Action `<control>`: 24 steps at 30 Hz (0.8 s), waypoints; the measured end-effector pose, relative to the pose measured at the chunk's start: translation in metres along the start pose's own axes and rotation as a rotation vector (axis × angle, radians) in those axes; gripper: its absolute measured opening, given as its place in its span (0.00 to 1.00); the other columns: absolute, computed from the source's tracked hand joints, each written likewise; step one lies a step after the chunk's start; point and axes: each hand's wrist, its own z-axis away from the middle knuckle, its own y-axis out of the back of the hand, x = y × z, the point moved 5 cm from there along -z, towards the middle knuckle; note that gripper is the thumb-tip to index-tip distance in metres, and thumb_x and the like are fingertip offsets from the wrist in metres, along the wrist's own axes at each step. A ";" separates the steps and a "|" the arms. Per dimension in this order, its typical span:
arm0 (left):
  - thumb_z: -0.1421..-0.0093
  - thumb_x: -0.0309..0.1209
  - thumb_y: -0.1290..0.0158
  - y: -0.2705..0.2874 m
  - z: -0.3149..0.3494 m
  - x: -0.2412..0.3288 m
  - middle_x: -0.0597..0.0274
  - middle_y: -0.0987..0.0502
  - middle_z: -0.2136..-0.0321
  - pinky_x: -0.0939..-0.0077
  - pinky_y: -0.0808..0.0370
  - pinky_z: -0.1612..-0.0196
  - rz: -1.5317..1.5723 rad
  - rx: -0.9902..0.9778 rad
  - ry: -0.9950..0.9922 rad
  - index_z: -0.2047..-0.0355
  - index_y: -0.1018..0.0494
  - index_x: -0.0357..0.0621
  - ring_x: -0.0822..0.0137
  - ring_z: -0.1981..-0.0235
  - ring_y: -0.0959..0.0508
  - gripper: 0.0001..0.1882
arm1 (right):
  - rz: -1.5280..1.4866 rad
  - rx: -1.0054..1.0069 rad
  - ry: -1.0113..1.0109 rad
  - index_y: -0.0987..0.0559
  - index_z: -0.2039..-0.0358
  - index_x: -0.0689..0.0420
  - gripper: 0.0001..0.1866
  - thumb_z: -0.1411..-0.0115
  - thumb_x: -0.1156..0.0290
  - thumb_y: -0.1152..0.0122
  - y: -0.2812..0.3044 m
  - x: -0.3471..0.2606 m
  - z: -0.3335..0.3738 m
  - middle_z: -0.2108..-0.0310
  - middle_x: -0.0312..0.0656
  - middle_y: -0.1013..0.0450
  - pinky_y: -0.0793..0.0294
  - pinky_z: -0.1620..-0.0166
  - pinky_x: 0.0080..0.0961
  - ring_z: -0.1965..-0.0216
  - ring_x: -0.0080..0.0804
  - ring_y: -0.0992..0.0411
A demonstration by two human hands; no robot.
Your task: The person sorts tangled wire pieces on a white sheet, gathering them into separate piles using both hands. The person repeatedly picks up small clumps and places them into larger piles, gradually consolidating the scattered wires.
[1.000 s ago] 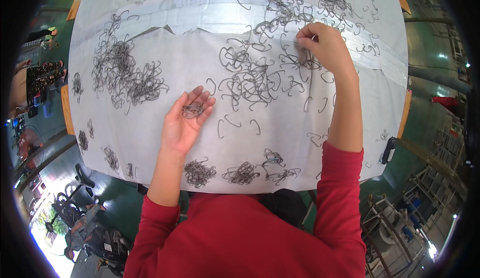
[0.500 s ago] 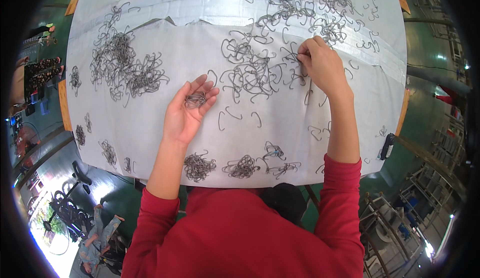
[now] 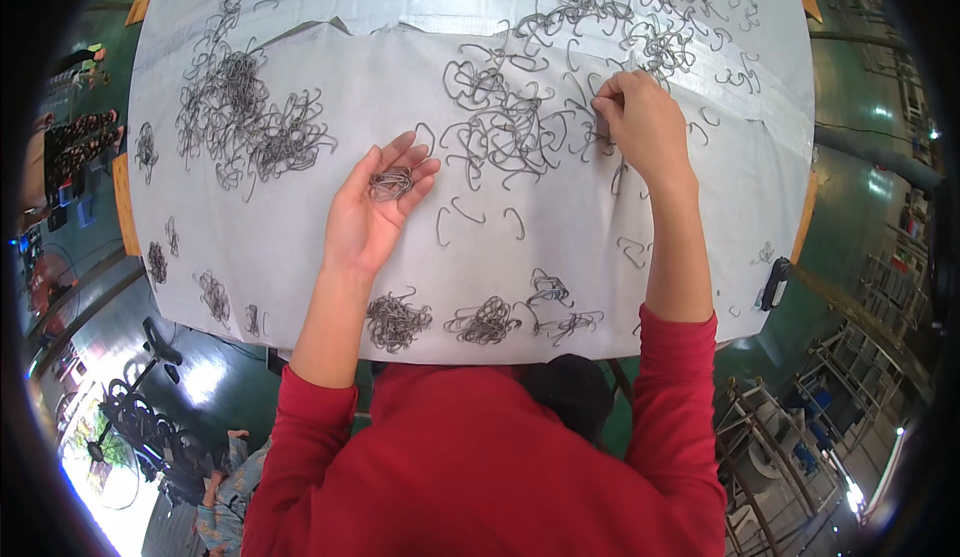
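My left hand (image 3: 372,207) is turned palm up, its fingers curled around a small bunch of grey wire hooks (image 3: 391,184). My right hand (image 3: 640,122) reaches farther forward, palm down, with thumb and fingertips pinched at the right edge of a loose, tangled heap of bent wire hooks (image 3: 510,132). A wire hook seems to be between those fingertips, though the fingers partly hide it. Between my forearms a few single hooks (image 3: 515,224) lie apart on the pale table cover (image 3: 540,257).
Another large heap of hooks (image 3: 240,107) spreads at the left, and more hooks (image 3: 665,47) lie at the far right. Small piles (image 3: 398,320) line the near edge. A black object (image 3: 774,284) sits at the table's right edge. A person (image 3: 235,497) is at lower left.
The whole scene has shifted slightly in view. My left hand still cups its bunch, and my right hand stays pinched at the heap's edge with little movement.
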 end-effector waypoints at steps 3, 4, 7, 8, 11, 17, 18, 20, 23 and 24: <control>0.34 0.35 0.64 0.002 -0.002 -0.001 0.47 0.29 0.56 0.68 0.27 0.50 -0.031 -0.004 -0.017 0.50 0.36 0.28 0.54 0.53 0.27 0.21 | 0.061 -0.006 0.079 0.22 0.72 0.58 0.07 0.48 0.68 0.42 -0.006 0.003 -0.002 0.70 0.44 0.27 0.30 0.65 0.36 0.70 0.43 0.28; 0.34 0.35 0.64 0.000 -0.002 0.000 0.46 0.29 0.56 0.68 0.27 0.50 -0.048 -0.003 -0.023 0.50 0.36 0.28 0.54 0.53 0.28 0.21 | -0.047 -0.044 0.057 0.23 0.72 0.58 0.07 0.48 0.68 0.43 -0.005 0.010 -0.004 0.70 0.44 0.27 0.31 0.65 0.35 0.71 0.42 0.29; 0.34 0.35 0.64 -0.001 -0.004 -0.002 0.46 0.30 0.55 0.68 0.26 0.50 -0.049 -0.010 -0.026 0.50 0.37 0.27 0.54 0.53 0.28 0.21 | -0.406 -0.229 -0.088 0.25 0.72 0.61 0.07 0.46 0.70 0.47 0.013 0.021 0.012 0.71 0.44 0.27 0.32 0.66 0.29 0.74 0.34 0.32; 0.34 0.35 0.65 -0.002 -0.003 -0.001 0.46 0.30 0.55 0.68 0.26 0.50 -0.044 -0.012 -0.026 0.50 0.37 0.27 0.54 0.52 0.28 0.21 | -0.466 -0.259 -0.037 0.26 0.72 0.61 0.07 0.46 0.71 0.47 0.014 0.022 0.026 0.72 0.43 0.28 0.32 0.66 0.28 0.74 0.32 0.32; 0.34 0.33 0.64 -0.004 -0.002 0.000 0.48 0.29 0.56 0.68 0.26 0.50 -0.060 -0.029 -0.044 0.49 0.37 0.27 0.55 0.52 0.28 0.20 | -0.537 -0.398 0.085 0.27 0.73 0.61 0.05 0.47 0.73 0.47 0.016 0.021 0.074 0.74 0.42 0.31 0.33 0.66 0.25 0.72 0.30 0.33; 0.34 0.32 0.64 -0.002 -0.004 0.000 0.48 0.29 0.55 0.67 0.26 0.50 -0.051 -0.054 -0.034 0.49 0.37 0.27 0.54 0.52 0.28 0.20 | -0.521 -0.644 0.085 0.25 0.74 0.59 0.03 0.50 0.75 0.43 -0.004 0.006 0.178 0.73 0.44 0.30 0.31 0.66 0.30 0.70 0.38 0.29; 0.34 0.32 0.65 -0.002 -0.003 -0.001 0.48 0.29 0.55 0.67 0.26 0.50 -0.049 -0.046 -0.034 0.49 0.38 0.27 0.54 0.52 0.28 0.20 | -0.488 -0.625 0.089 0.25 0.74 0.58 0.03 0.50 0.75 0.42 -0.003 0.006 0.180 0.73 0.44 0.30 0.31 0.66 0.30 0.71 0.38 0.29; 0.34 0.32 0.65 -0.003 -0.003 -0.001 0.48 0.29 0.56 0.68 0.26 0.50 -0.049 -0.035 -0.026 0.49 0.38 0.27 0.54 0.52 0.28 0.20 | -0.426 -0.585 0.087 0.25 0.73 0.58 0.04 0.51 0.74 0.41 0.000 0.005 0.181 0.74 0.43 0.30 0.31 0.66 0.30 0.71 0.38 0.29; 0.34 0.32 0.65 -0.003 -0.002 0.001 0.48 0.29 0.56 0.67 0.26 0.50 -0.059 -0.016 -0.027 0.49 0.38 0.27 0.54 0.52 0.28 0.20 | -0.384 -0.336 0.048 0.24 0.68 0.56 0.06 0.49 0.72 0.43 0.007 0.006 0.147 0.72 0.43 0.30 0.30 0.66 0.31 0.71 0.39 0.29; 0.34 0.32 0.65 -0.003 -0.003 0.000 0.48 0.29 0.56 0.67 0.26 0.50 -0.059 -0.020 -0.025 0.49 0.38 0.27 0.54 0.52 0.28 0.20 | -0.370 -0.253 0.036 0.24 0.67 0.56 0.07 0.48 0.72 0.43 0.008 0.005 0.135 0.72 0.43 0.30 0.30 0.66 0.31 0.71 0.40 0.29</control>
